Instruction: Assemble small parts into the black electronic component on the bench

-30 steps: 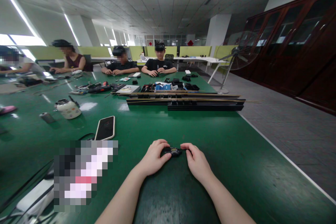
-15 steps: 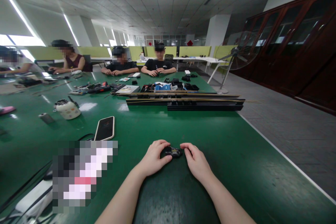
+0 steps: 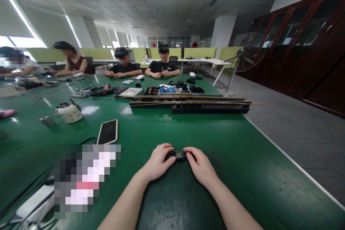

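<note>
A small black part [image 3: 178, 156] lies on the green table [image 3: 231, 143] right in front of me. My left hand [image 3: 159, 161] has its fingers curled round the part's left end. My right hand [image 3: 201, 165] pinches the part's right end with closed fingers. Both forearms rest on the table, over a darker mat [image 3: 178, 201]. Most of the part is hidden between my fingertips.
A phone [image 3: 108, 131] lies face up to the left. Long black trays with thin rods [image 3: 188, 103] cross the table farther away. A white jar [image 3: 69, 112], tools and cables lie on the left. Several people sit at the far end. A fan [image 3: 242, 57] stands on the right.
My right hand has slid slightly left onto the part's end. The view has barely shifted.
</note>
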`<state>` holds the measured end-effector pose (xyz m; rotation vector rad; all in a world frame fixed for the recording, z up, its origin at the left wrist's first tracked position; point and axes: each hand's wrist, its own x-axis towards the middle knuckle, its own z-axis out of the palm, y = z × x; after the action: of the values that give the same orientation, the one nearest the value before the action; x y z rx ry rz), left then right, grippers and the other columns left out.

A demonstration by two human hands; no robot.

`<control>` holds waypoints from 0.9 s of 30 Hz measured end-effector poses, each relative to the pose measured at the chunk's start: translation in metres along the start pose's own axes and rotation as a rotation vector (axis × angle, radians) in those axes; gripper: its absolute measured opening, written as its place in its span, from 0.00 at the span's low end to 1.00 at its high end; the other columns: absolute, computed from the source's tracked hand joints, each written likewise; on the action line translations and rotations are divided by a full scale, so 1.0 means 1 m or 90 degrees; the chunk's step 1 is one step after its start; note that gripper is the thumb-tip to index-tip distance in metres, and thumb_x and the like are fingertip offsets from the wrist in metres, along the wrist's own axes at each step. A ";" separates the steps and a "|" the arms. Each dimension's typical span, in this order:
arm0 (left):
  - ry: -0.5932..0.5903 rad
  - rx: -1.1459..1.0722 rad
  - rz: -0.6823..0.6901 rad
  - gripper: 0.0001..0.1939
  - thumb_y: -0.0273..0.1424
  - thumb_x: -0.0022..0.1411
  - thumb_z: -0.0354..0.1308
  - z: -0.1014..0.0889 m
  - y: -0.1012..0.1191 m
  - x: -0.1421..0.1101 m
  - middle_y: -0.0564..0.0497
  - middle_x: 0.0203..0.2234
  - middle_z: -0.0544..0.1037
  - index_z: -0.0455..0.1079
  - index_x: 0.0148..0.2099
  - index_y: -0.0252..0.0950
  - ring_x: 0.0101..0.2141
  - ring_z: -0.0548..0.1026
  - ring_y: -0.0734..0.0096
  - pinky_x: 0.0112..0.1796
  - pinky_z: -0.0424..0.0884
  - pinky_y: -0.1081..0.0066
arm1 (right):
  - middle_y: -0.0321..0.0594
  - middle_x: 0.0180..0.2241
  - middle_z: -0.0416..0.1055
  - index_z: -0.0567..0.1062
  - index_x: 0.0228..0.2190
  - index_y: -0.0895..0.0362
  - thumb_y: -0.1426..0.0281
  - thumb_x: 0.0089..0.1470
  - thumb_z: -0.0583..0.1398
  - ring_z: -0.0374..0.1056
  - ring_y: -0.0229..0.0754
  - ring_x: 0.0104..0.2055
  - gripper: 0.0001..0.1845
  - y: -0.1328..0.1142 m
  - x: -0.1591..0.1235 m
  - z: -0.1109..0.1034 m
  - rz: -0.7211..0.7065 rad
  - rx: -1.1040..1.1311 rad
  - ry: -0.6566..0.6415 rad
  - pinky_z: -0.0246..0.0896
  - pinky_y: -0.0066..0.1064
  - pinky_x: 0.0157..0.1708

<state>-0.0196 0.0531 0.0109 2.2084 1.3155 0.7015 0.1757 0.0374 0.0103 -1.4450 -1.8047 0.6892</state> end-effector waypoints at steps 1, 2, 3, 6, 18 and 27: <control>-0.003 0.000 0.000 0.14 0.33 0.58 0.54 0.000 0.001 0.000 0.45 0.48 0.69 0.68 0.48 0.38 0.51 0.64 0.60 0.52 0.60 0.59 | 0.40 0.41 0.73 0.73 0.38 0.53 0.68 0.55 0.50 0.66 0.43 0.46 0.14 -0.001 0.000 0.000 -0.002 0.000 -0.002 0.59 0.37 0.49; -0.006 0.000 0.000 0.14 0.33 0.58 0.55 -0.001 0.001 0.000 0.45 0.48 0.69 0.69 0.47 0.38 0.51 0.64 0.60 0.52 0.60 0.60 | 0.40 0.42 0.73 0.73 0.38 0.53 0.68 0.55 0.50 0.66 0.43 0.47 0.14 -0.002 0.000 -0.001 -0.003 0.001 -0.003 0.58 0.37 0.49; -0.008 0.000 0.000 0.14 0.33 0.57 0.56 -0.001 0.001 0.000 0.45 0.48 0.69 0.69 0.46 0.38 0.51 0.64 0.60 0.52 0.60 0.60 | 0.40 0.42 0.73 0.73 0.38 0.53 0.68 0.55 0.50 0.66 0.43 0.47 0.14 -0.003 -0.001 -0.001 -0.005 0.003 -0.004 0.58 0.37 0.49; -0.009 -0.006 0.006 0.14 0.32 0.56 0.58 -0.001 0.001 0.000 0.45 0.48 0.68 0.68 0.46 0.38 0.51 0.64 0.60 0.52 0.60 0.60 | 0.40 0.41 0.73 0.74 0.38 0.53 0.67 0.55 0.51 0.66 0.43 0.46 0.14 -0.005 -0.001 -0.002 -0.022 0.014 -0.009 0.58 0.37 0.49; -0.002 -0.021 0.019 0.22 0.33 0.52 0.61 0.001 -0.003 -0.002 0.44 0.48 0.68 0.65 0.50 0.36 0.50 0.63 0.58 0.52 0.60 0.59 | 0.39 0.43 0.72 0.74 0.38 0.50 0.67 0.47 0.61 0.63 0.46 0.49 0.12 -0.003 -0.003 -0.001 -0.056 -0.041 -0.055 0.55 0.41 0.50; -0.020 -0.021 0.013 0.18 0.34 0.54 0.60 -0.002 0.001 -0.002 0.45 0.48 0.68 0.68 0.47 0.38 0.51 0.63 0.57 0.52 0.59 0.59 | 0.37 0.42 0.73 0.74 0.34 0.49 0.69 0.45 0.62 0.64 0.46 0.48 0.11 -0.003 -0.004 0.001 -0.059 -0.058 -0.056 0.55 0.42 0.49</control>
<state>-0.0208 0.0509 0.0128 2.2013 1.2585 0.6884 0.1737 0.0328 0.0114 -1.3984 -1.9806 0.6396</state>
